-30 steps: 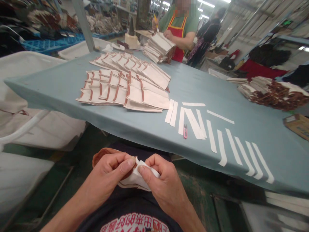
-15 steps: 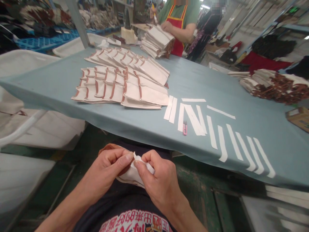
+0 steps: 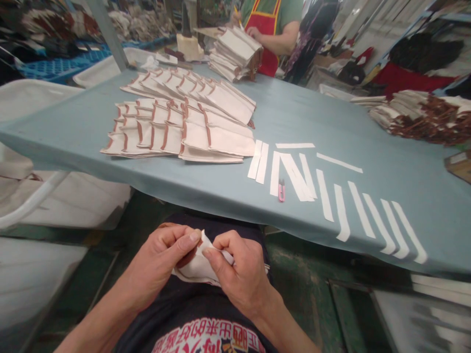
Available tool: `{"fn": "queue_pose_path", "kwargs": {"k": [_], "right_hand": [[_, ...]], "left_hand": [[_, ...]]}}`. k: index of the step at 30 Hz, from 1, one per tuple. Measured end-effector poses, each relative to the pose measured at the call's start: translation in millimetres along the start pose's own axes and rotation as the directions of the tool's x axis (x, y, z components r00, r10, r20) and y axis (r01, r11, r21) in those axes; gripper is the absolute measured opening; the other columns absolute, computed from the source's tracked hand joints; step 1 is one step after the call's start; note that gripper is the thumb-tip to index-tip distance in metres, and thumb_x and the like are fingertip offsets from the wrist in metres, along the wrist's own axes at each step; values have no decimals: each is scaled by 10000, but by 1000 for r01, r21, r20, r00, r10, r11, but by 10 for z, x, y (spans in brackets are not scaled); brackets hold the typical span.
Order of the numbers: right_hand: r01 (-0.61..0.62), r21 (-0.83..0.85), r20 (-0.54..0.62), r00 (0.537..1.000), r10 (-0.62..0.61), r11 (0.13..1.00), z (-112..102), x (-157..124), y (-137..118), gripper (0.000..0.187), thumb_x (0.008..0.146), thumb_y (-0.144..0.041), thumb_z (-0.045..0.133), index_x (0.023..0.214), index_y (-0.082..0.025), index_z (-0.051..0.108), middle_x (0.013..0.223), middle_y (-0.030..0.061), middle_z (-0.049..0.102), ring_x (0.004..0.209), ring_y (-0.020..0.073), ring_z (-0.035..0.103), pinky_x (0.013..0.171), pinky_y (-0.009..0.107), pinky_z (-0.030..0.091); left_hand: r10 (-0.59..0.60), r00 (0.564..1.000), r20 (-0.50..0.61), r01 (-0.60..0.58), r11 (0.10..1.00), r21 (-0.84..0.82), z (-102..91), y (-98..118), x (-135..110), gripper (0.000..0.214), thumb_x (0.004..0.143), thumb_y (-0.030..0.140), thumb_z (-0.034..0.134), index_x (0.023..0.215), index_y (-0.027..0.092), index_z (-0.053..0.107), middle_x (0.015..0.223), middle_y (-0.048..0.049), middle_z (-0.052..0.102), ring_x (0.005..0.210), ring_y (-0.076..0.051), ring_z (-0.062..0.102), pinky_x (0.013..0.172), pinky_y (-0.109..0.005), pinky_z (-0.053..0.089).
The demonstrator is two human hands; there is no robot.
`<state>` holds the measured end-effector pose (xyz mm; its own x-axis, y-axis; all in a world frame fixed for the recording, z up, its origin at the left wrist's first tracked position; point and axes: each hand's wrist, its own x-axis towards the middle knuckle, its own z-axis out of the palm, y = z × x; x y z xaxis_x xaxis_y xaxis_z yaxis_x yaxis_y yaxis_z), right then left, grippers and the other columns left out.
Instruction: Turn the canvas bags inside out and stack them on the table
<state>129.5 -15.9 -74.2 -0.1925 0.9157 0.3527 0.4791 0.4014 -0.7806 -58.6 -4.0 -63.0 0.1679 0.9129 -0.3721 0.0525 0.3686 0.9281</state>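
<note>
Both busy, our left hand [image 3: 162,260] and right hand [image 3: 243,267] pinch cream cloth [image 3: 195,270]; blue-green table [image 3: 312,117] ahead, co-worker [image 3: 268,37] far side!

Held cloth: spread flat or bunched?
Bunched: the cream cloth curves and folds between the left hand and the right hand, both pinching it, with a white tip sticking up between them.

There are two bare hands, one left hand [image 3: 167,257] and one right hand [image 3: 241,264], and one cream cloth piece [image 3: 195,270] shared by both. I count one blue-green table [image 3: 312,117], one pair of pink thread snips [image 3: 281,191] and at least thirteen white strips [image 3: 325,195]. Brown-edged cloth pieces [image 3: 230,141] overlap too much to count. Two co-workers [image 3: 289,37] appear, with one red apron [image 3: 267,22] between them.
</note>
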Motion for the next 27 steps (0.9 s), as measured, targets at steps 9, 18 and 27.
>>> {"fn": "queue_pose_path", "kwargs": {"k": [9, 18, 27], "right_hand": [[-199, 85, 60, 979, 194, 976, -24, 6, 11, 234, 1003, -341, 664, 797, -231, 646, 611, -51, 635, 490, 113, 517, 532, 238, 351], [-395, 98, 127, 915, 382, 913, -30, 88, -87, 269, 926, -436, 645, 745, -244, 592, 583, -51, 551, 525, 136, 486, 559, 266, 322], [-529, 174, 255, 839, 481, 831, -3, 108, -25, 302, 878, -503, 657, 751, -253, 546, 596, -56, 522, 552, 137, 416, 548, 265, 291]], "left_hand": [[-5, 1000, -23, 5, 1000, 12, 32, -23, 10, 667, 816, 784, 793, 618, 173, 612, 639, 50, 417, 598, -117, 328, 532, -223, 274], [13, 1000, -25, -12, 1000, 8, -19, -70, 7, 696, 830, 828, 781, 670, 160, 667, 663, 46, 449, 611, -120, 348, 541, -214, 303], [23, 996, 91, -19, 999, -37, -106, 6, -35, 453, 858, 612, 853, 776, 172, 783, 751, 2, 656, 666, -142, 550, 613, -201, 453]]}}
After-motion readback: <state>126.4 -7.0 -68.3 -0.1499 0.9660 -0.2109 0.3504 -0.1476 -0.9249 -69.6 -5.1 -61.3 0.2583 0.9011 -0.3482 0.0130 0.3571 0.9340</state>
